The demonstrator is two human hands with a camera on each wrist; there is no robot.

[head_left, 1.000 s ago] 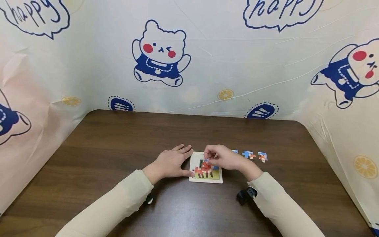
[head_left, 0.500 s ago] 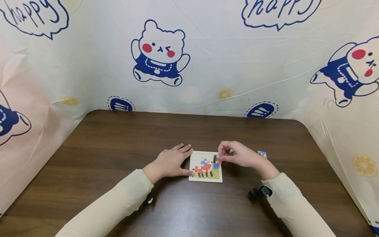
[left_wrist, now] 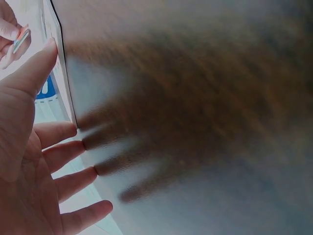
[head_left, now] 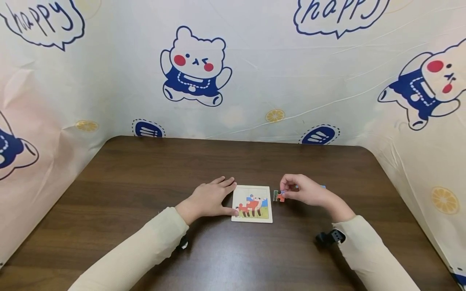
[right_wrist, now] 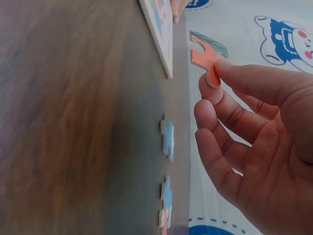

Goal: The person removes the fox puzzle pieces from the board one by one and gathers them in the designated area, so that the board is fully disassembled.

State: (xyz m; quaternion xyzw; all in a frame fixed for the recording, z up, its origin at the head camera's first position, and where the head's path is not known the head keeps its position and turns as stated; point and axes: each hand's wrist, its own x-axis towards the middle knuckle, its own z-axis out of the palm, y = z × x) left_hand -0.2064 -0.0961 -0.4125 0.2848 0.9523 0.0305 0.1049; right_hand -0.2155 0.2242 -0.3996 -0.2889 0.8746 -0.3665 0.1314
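Note:
A white-framed puzzle board [head_left: 252,221], partly filled with a red animal picture, lies on the table. My left hand [head_left: 209,201] rests at its left side, fingers spread, thumb at the lower left corner of the frame. To the right of the board, my right hand [head_left: 303,190] pinches a puzzle piece [head_left: 279,196] between thumb and index finger. In the right wrist view the orange and green puzzle piece [right_wrist: 205,56] is held above the table, its other fingers loosely bent.
Loose puzzle pieces lie on the table beyond the right hand; the right wrist view shows one blue piece [right_wrist: 167,138] and another piece [right_wrist: 166,200] in a row. A printed cloth [head_left: 255,81] stands behind the brown table [head_left: 218,258].
My right hand has moved right, off the board, carrying the puzzle piece with it. My left hand has stayed at the board's left side.

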